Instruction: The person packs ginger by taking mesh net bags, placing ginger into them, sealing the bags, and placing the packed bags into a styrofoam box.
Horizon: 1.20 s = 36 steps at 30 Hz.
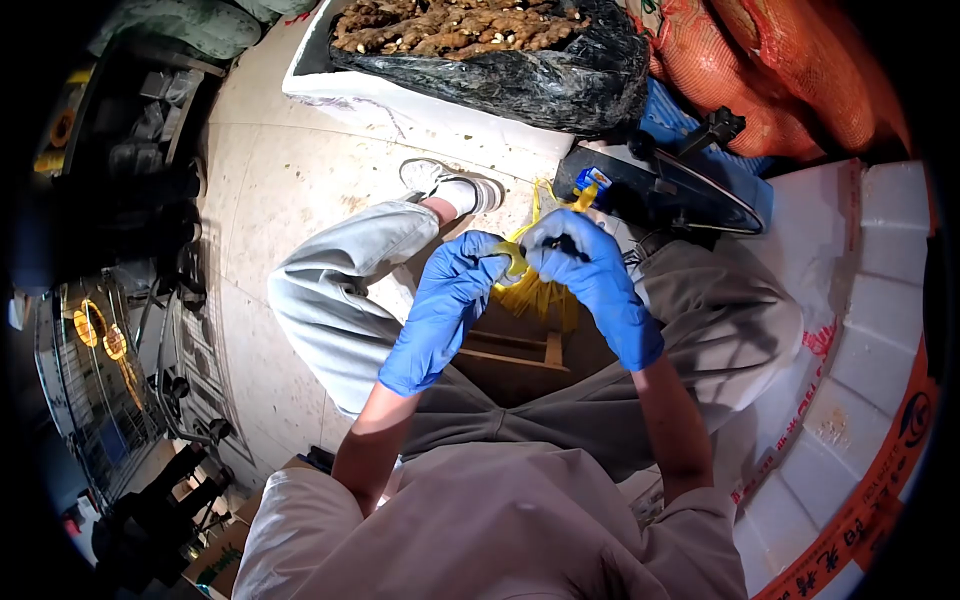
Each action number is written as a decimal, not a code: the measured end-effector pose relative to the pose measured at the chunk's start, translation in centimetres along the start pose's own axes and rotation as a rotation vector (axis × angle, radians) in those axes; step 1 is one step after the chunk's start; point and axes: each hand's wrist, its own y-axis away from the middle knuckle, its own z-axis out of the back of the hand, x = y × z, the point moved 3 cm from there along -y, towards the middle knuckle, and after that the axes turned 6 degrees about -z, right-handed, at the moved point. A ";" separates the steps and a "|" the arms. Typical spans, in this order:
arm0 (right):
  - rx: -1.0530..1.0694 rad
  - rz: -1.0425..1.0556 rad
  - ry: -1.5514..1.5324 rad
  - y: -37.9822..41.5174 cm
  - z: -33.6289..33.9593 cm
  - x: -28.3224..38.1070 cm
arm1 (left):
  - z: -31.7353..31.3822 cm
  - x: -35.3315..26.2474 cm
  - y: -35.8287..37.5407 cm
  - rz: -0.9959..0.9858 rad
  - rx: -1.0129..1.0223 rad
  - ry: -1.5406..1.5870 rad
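Observation:
My left hand [455, 290], in a blue glove, pinches a yellow plastic strip [513, 258] between thumb and fingers in front of my lap. Close beside it, my right hand [590, 270], also gloved in blue, has its fingers curled on the same strip. A yellow end [586, 197] sticks up above the right hand's knuckles. Below and behind both hands hangs a bundle of thin yellow strands [540, 297], partly covered by them. What lies inside the right fingers is hidden.
Ginger roots [450, 28] lie on black plastic [560, 85] in a white box [350, 100]. Orange mesh sacks [800, 80] stand at the back right. White foam boxes [830, 400] line the right, a wire cart [100, 390] the left. A wooden frame [515, 352] sits between my legs.

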 end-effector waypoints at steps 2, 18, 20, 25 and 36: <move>0.046 0.040 0.102 0.2 -0.9 -0.2 | -0.6 -0.1 0.0 0.007 0.064 -0.055; -0.044 -0.053 -0.421 0.1 0.8 -0.1 | 0.1 -0.6 -0.7 0.001 0.105 0.307; -0.130 -0.021 -0.597 0.1 0.8 -0.2 | 1.5 -0.1 -1.1 -0.034 0.166 0.333; 0.022 -0.238 -1.066 0.0 1.9 -3.3 | 4.5 0.9 -1.3 0.065 -0.204 0.474; -0.202 -0.135 0.512 -0.6 0.7 -3.3 | 2.3 0.0 -1.7 -0.252 0.029 -0.685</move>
